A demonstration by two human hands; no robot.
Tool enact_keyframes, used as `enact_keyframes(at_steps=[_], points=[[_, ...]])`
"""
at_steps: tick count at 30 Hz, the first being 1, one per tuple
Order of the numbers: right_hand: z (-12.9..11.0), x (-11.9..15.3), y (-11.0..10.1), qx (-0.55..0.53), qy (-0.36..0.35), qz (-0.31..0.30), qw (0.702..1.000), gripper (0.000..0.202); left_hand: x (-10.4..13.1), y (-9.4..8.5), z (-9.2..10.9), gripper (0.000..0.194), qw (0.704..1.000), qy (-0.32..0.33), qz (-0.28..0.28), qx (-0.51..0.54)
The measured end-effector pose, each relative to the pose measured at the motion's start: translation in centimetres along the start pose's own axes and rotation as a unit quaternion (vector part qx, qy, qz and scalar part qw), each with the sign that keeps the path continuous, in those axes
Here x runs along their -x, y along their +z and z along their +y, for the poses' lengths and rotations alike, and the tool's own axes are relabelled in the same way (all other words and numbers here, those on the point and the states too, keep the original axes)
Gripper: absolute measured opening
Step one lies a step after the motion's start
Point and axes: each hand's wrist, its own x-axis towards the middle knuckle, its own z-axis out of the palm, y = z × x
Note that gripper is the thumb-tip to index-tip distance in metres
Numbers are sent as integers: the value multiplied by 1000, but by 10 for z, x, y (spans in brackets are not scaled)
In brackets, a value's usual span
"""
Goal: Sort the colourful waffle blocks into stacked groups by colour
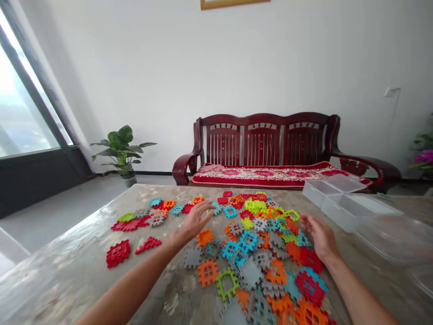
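Many flat plastic pieces with notched edges, in blue, grey, orange, red and green, lie in a wide pile (250, 241) between my two arms. My left hand (199, 220) is over the pile's back left edge, fingers apart, holding nothing. At the pile's right side, my right hand (320, 234) is held with its palm turned inward and its fingers slightly curled and apart, with nothing visible in it. A stack of red square pieces (118, 253) sits at the left, beside a red triangular piece (148, 244). Behind them are larger red pieces (130, 224) and a green one (126, 217).
Clear plastic boxes (348, 208) and a clear lid (399, 237) rest on the right of the table (67, 275). Beyond the table are a dark red wooden bench (262, 140) with a red cushion and a potted plant (123, 149).
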Motion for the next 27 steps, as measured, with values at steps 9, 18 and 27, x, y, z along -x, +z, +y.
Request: enact_keyframes(at_steps=[9,18,27], points=[[0,0,0,13,-2,-3,1000,34,-46,-2,-66,56,950,-235,-44,-203],[0,0,0,41,-3,-13,999,40,-21,51,-8,57,983,-99,-105,-116],[3,-2,-1,40,-3,1,999,37,-5,-55,-105,60,921,-295,54,-249]])
